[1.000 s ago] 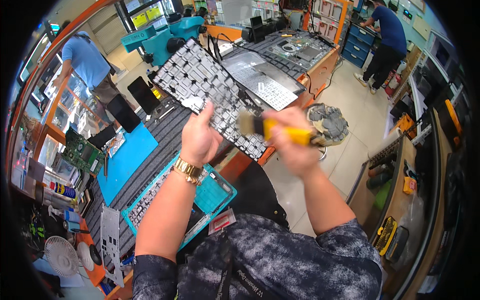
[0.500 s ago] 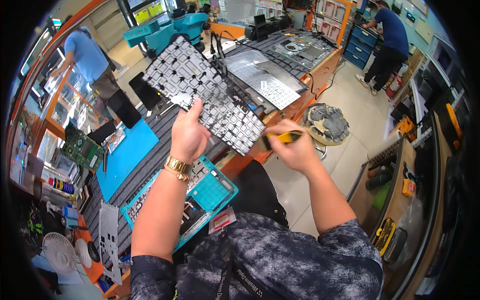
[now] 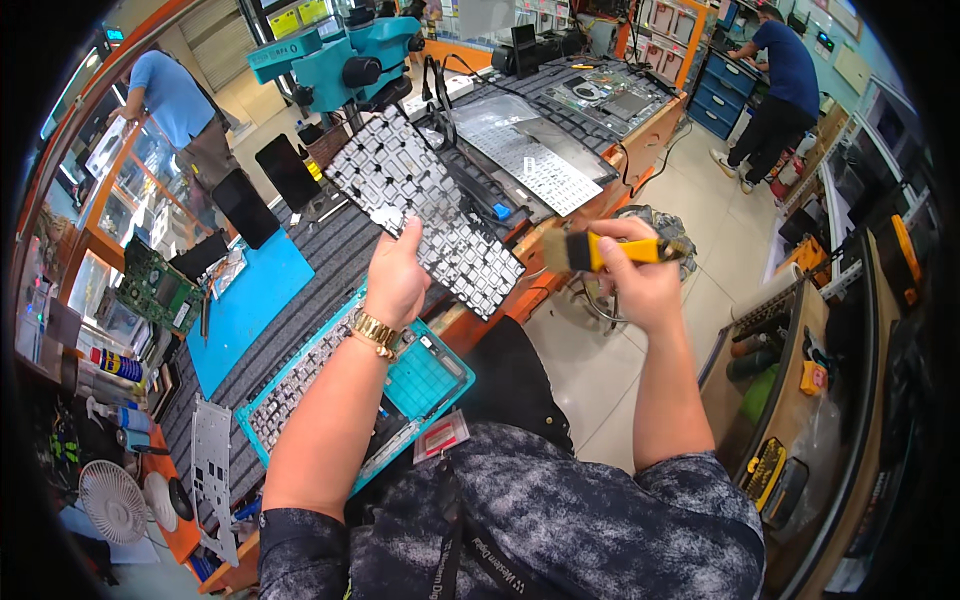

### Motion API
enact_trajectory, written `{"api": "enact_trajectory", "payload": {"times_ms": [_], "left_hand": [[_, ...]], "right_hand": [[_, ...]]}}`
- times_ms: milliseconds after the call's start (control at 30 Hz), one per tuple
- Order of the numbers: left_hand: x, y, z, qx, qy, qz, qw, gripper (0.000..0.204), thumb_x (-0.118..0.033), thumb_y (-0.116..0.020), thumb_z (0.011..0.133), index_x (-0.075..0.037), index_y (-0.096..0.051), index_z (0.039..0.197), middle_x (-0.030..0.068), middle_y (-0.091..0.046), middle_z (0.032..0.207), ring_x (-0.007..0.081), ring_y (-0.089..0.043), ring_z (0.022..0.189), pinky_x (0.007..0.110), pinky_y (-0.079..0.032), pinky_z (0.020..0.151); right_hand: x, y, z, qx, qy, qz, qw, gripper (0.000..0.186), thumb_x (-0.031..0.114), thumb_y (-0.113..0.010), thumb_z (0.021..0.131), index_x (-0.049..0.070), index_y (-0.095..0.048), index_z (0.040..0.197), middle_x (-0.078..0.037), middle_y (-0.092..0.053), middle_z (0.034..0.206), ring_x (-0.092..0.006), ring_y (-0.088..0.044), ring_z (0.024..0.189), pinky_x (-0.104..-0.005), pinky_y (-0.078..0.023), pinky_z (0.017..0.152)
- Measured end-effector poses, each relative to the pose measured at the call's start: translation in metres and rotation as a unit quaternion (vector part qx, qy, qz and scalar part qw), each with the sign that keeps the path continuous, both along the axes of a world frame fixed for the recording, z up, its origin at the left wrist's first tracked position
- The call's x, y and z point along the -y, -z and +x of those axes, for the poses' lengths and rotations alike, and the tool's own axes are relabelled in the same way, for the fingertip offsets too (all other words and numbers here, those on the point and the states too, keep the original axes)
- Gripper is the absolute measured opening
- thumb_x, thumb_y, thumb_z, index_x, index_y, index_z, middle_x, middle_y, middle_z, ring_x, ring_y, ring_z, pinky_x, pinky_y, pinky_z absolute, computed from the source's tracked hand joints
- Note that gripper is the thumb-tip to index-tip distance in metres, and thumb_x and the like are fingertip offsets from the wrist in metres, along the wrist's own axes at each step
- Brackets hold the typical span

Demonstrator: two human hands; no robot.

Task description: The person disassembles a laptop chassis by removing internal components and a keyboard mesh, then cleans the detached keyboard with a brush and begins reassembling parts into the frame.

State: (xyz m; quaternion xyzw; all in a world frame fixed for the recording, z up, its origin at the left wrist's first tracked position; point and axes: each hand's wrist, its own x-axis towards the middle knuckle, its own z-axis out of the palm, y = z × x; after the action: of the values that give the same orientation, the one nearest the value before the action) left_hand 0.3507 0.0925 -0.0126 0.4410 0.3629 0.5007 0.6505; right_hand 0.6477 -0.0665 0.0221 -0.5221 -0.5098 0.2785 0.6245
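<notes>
My left hand [image 3: 397,280] has its fingers clamped on the near edge of a keyboard panel [image 3: 425,205], a grey perforated sheet dotted with white key mounts, and I hold it tilted up above the desk [image 3: 330,265] with its far end rising toward the teal microscope [image 3: 345,60]. A gold watch [image 3: 373,331] sits on that wrist. My right hand [image 3: 640,285] has its fingers closed around the yellow handle of a brush [image 3: 590,251], whose dark bristle head points left, near the panel's lower right corner but apart from it. The brush hangs out past the desk's orange edge, over the tiled floor [image 3: 600,370]. Under my left forearm I see a teal mat [image 3: 430,375] with a laptop keyboard frame [image 3: 290,390] lying on it, and just beside it a small red-and-white packet [image 3: 441,436]. Further left a blue mat [image 3: 245,310] rests on the ribbed grey desk cover, with a green circuit board [image 3: 155,290] beyond it. Past the raised panel a second keyboard sheet [image 3: 535,160] lies flat on the desk. At the lower left I make out a silver metal bracket [image 3: 212,465] and a small white fan [image 3: 110,500]. One person in a blue shirt [image 3: 175,100] stands at the upper left, and another person in dark blue [image 3: 775,75] bends over a counter at the upper right, both well apart from my hands.
</notes>
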Motion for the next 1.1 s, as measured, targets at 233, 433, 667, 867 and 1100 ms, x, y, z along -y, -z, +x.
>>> {"api": "enact_trajectory", "payload": {"times_ms": [233, 433, 667, 867, 1100], "left_hand": [[0.003, 0.017, 0.020, 0.071, 0.021, 0.056, 0.996, 0.038, -0.026, -0.056, 0.120, 0.002, -0.060, 0.146, 0.0119, -0.073, 0.139, 0.0194, -0.074, 0.112, 0.036, -0.063, 0.093], [0.013, 0.017, 0.015, 0.017, 0.039, 0.061, 0.997, 0.042, -0.025, -0.055, 0.121, 0.005, -0.055, 0.152, 0.0141, -0.069, 0.148, 0.0234, -0.069, 0.130, 0.042, -0.055, 0.112], [0.015, 0.023, 0.024, 0.002, 0.050, 0.077, 0.996, 0.040, -0.025, -0.056, 0.120, 0.003, -0.057, 0.149, 0.0135, -0.070, 0.145, 0.0223, -0.069, 0.129, 0.043, -0.057, 0.111], [0.013, 0.019, 0.008, 0.006, 0.049, 0.061, 0.997, 0.043, -0.023, -0.055, 0.121, 0.003, -0.053, 0.155, 0.0150, -0.067, 0.151, 0.0242, -0.066, 0.135, 0.043, -0.054, 0.116], [0.020, -0.006, 0.019, 0.079, 0.019, 0.072, 0.994, 0.041, -0.025, -0.058, 0.119, 0.001, -0.056, 0.150, 0.0141, -0.072, 0.142, 0.0227, -0.075, 0.116, 0.041, -0.063, 0.100]], "right_hand": [[-0.008, 0.108, -0.078, 0.065, -0.120, 0.084, 0.987, 0.026, 0.005, -0.066, 0.109, -0.002, -0.075, 0.132, -0.012, -0.072, 0.107, -0.0165, -0.076, 0.080, -0.0311, -0.063, 0.074], [0.002, 0.110, -0.037, -0.079, 0.027, 0.012, 0.996, 0.027, 0.012, -0.062, 0.113, -0.004, -0.071, 0.133, -0.013, -0.074, 0.103, -0.0181, -0.076, 0.078, -0.0301, -0.063, 0.068], [-0.018, 0.124, -0.052, 0.033, -0.002, 0.092, 0.995, 0.025, 0.008, -0.069, 0.108, 0.000, -0.076, 0.130, -0.011, -0.076, 0.099, -0.0148, -0.072, 0.082, -0.0291, -0.057, 0.076], [0.005, 0.125, -0.051, -0.161, 0.030, 0.001, 0.986, 0.029, 0.015, -0.061, 0.116, 0.002, -0.069, 0.140, -0.009, -0.073, 0.100, -0.0137, -0.072, 0.078, -0.0286, -0.057, 0.065], [-0.004, 0.198, -0.033, -0.064, 0.144, -0.114, 0.981, 0.020, 0.018, -0.066, 0.113, 0.003, -0.077, 0.120, -0.005, -0.070, 0.079, -0.0130, -0.065, 0.057, -0.0288, -0.052, 0.052]]}}
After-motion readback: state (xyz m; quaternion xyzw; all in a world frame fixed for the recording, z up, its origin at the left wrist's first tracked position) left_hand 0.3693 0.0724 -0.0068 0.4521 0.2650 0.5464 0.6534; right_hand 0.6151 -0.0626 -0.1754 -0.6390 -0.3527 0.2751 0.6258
